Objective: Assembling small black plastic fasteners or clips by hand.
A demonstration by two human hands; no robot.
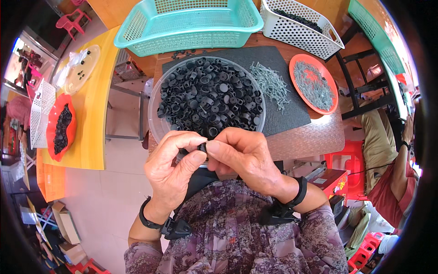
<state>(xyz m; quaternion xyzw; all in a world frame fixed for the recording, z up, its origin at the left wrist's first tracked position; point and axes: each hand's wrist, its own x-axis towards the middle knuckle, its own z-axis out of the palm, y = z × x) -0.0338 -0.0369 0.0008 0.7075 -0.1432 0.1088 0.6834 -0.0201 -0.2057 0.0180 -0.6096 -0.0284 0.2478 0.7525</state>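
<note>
Between the thumb and forefinger of my left hand (169, 165) is a small black plastic cap (202, 147). My right hand (246, 157) is closed in a pinch against the cap's right side; whatever lies between its fingertips is hidden. Both hands are over the near rim of a clear round tub (153, 116) heaped with black plastic caps (200, 91). To the tub's right, a pile of silvery screws (270, 84) lies on a dark mat (292, 119). More screws fill an orange-red plate (329, 108) farther right.
A turquoise basket (191, 42) stands behind the tub, beside a white perforated basket (299, 39) containing black parts. On the yellow table (93, 137) at left is a red scalloped dish (51, 132) of black pieces. A person in a red shirt (388, 196) is at the right.
</note>
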